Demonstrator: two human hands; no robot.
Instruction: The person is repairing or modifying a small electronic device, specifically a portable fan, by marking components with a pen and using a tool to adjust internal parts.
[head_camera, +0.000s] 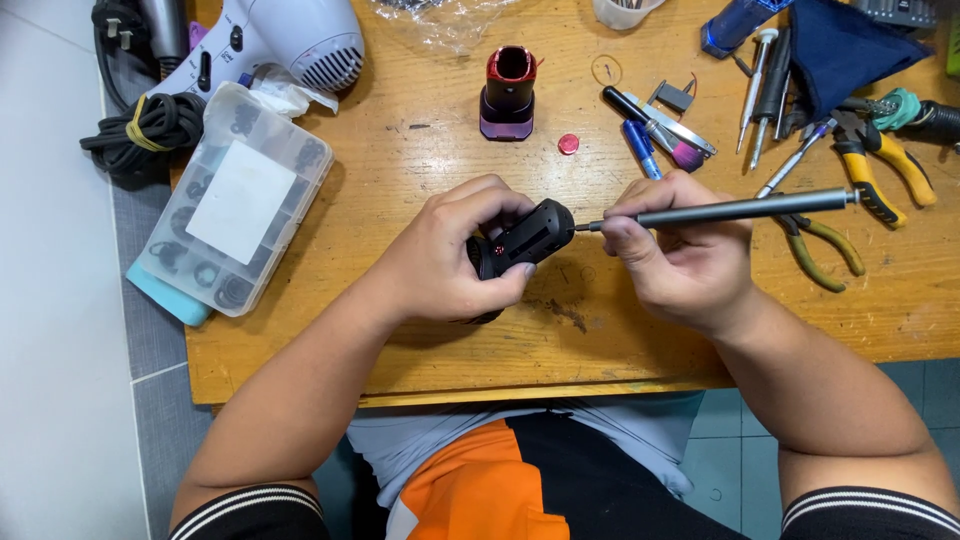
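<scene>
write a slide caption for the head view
Left hand grips a black cylindrical part while right hand holds a grey screwdriver to it.

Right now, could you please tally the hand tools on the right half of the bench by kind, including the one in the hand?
Pliers with yellow handles: 1
Pliers with green handles: 1
Grey pen-shaped screwdriver, in the right hand, tip at the black part in the left hand: 1
Loose screwdrivers: 2 clear; more may be hidden
Total: 5
</scene>
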